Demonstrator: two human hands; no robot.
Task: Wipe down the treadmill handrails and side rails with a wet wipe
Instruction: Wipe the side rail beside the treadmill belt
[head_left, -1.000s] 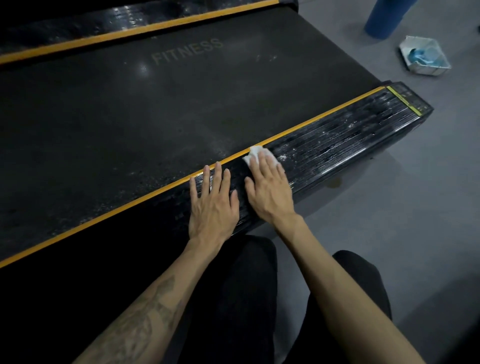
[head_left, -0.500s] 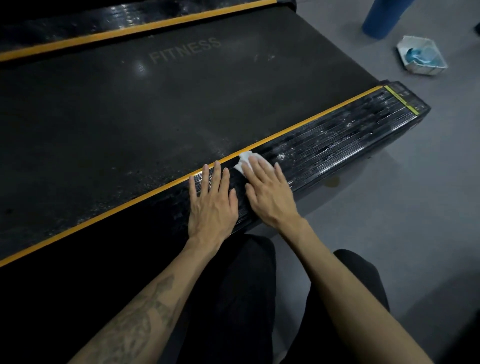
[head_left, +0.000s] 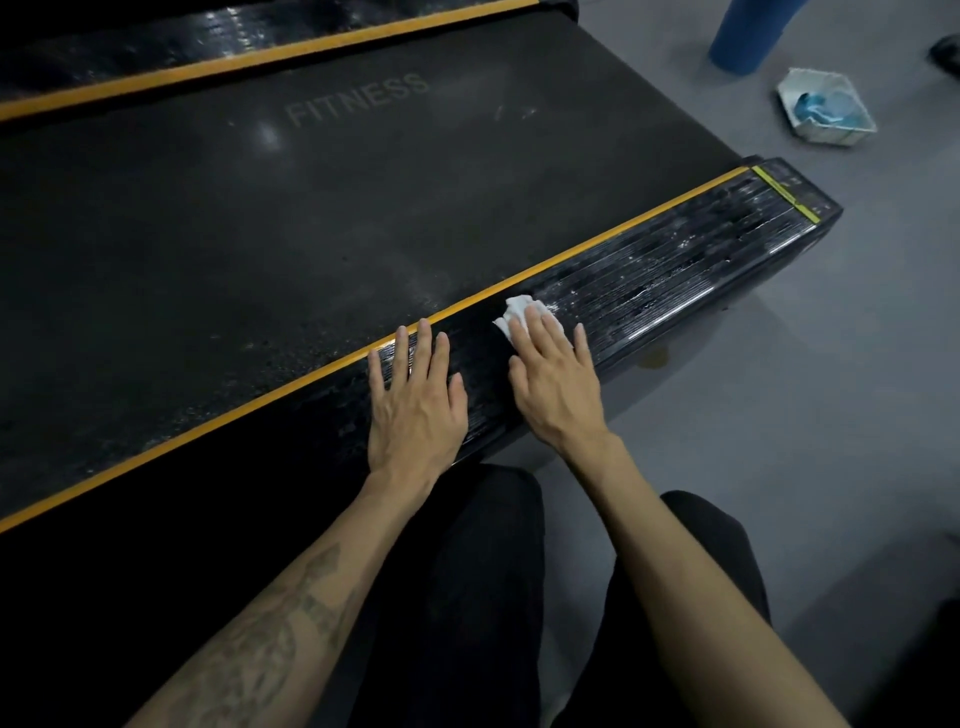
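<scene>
Under the straight, slightly spread fingers of the right hand lies the wet wipe, a small white wad pressed flat against the near side rail of the treadmill, its crumpled edge showing just past the fingertips and close to the yellow strip that borders the belt. Beside it, a short gap away along the same rail, the left hand rests palm down with its fingers straight and a little apart, holding nothing and seemingly serving as a brace. Beyond the right fingertips, toward the rail's end, the ribbed black surface glistens with wet streaks, which suggests that stretch is already wiped, while the part under and behind the left hand looks duller. To do this step well, the person should probably keep the whole palm bearing evenly on the wipe, run it along the ribs rather than across them so moisture gets into the grooves, overlap each pass, and lift the bracing hand clear before working under it. Far off past the fingers, on the grey floor, sits a white tray with something blue inside.
</scene>
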